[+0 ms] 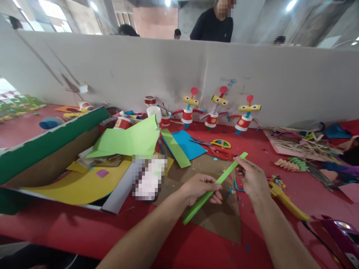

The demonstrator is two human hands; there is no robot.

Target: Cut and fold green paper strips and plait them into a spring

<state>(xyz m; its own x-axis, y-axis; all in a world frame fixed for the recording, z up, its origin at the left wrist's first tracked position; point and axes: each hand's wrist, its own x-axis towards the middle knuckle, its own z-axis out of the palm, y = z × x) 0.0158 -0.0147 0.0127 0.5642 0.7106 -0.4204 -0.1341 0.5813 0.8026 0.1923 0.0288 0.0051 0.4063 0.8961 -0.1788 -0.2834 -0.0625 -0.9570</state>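
Note:
A long, narrow green paper strip (196, 211) runs slantwise between my hands above a brown cardboard sheet (224, 220). My left hand (200, 188) is closed on the strip near its middle, thumb on top and fingers beneath. At its upper end, my right hand (248, 173) pinches the strip between thumb and fingers. Just beyond the hands lie scissors with red handles (221, 153) and scissors with a yellow handle (221, 143). A wider green paper piece (178, 151) rests across blue paper (193, 144) behind my left hand.
A cardboard box (45, 158) with coloured paper stands at left. Several paper-cup figures (212, 119) line the white partition (134, 71). At right are a yellow glue gun (290, 201) with a cord, a purple device (340, 237) and paper strips (300, 144). Another person (214, 24) stands beyond the partition.

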